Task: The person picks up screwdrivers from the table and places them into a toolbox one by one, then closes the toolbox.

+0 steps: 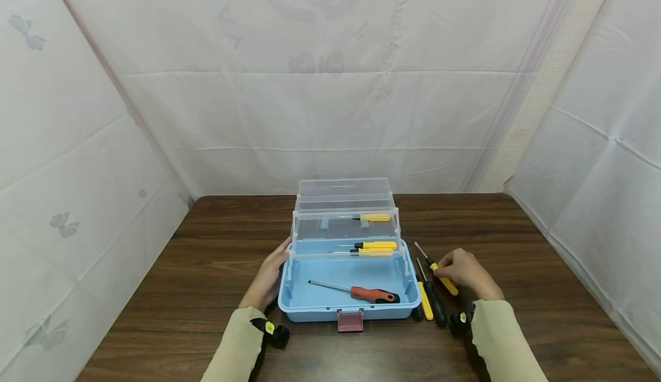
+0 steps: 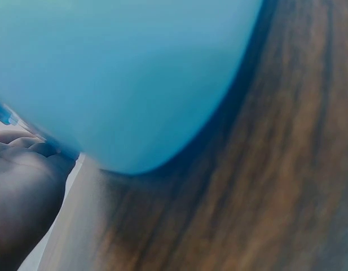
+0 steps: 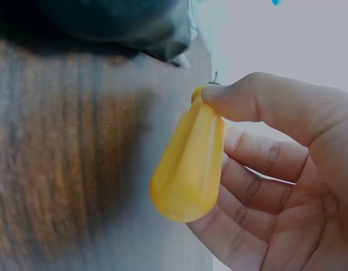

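Observation:
A light blue toolbox (image 1: pixel 310 315) with clear fold-out trays stands opened on the table. My left hand (image 1: pixel 268 279) holds its left edge near the back; in the left wrist view the blue wall hides part of the fingers. To the right of the box, my right hand (image 1: pixel 462 270) pinches a screwdriver with a yellow handle (image 3: pixel 188 164) between thumb and fingers. Its shaft points away and to the left. Close by lie a black-handled screwdriver (image 1: pixel 438 304) and a yellow-and-black one (image 1: pixel 426 301). An orange-and-black screwdriver (image 1: pixel 372 295) rests in the box's bottom.
Yellow-handled screwdrivers (image 1: pixel 379 245) lie in the clear trays (image 1: pixel 310 228), which rise behind the box. A reddish latch (image 1: pixel 350 320) hangs at the box's front. The wooden table (image 1: pixel 196 290) is bordered by white sheeting (image 1: pixel 330 112) at the back and sides.

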The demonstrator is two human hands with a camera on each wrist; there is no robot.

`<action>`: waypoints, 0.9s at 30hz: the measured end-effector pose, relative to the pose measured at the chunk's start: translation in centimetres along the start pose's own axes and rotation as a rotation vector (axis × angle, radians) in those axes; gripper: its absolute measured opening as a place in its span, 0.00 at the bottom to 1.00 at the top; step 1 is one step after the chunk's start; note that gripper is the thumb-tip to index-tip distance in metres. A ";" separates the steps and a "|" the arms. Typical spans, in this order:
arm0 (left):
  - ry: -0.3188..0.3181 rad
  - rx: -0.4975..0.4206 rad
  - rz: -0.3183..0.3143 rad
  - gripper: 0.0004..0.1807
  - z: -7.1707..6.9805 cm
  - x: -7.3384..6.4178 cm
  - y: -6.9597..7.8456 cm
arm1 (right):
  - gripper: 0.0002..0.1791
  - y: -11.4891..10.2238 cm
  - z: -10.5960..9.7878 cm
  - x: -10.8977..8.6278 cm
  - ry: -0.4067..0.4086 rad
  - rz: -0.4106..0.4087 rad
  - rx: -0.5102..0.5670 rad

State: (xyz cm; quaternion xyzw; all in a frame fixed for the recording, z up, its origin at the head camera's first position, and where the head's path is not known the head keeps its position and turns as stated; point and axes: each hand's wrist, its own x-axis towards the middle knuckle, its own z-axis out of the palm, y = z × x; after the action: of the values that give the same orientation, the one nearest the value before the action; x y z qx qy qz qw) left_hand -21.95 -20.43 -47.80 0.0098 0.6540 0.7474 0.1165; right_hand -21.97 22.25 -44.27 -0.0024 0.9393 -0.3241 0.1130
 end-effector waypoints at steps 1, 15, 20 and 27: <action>0.000 0.002 0.000 0.30 0.0 0.0 0.0 | 0.08 0.0 -0.1 0.0 0.001 -0.004 -0.001; 0.014 0.005 -0.012 0.29 0.1 0.0 0.1 | 0.09 -0.5 -0.9 -0.2 -0.003 -0.025 -0.023; 0.014 0.002 -0.009 0.29 0.1 -0.1 0.1 | 0.10 -0.8 -1.2 -0.2 0.013 -0.042 -0.032; 0.016 0.007 -0.008 0.29 0.0 0.0 0.0 | 0.10 -1.2 -1.5 -0.2 0.020 -0.058 -0.013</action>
State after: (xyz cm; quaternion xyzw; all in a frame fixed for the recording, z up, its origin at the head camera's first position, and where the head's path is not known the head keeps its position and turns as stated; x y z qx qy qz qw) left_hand -21.90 -20.41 -47.80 0.0018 0.6576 0.7446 0.1144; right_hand -22.16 22.26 -42.37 -0.0272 0.9420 -0.3210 0.0940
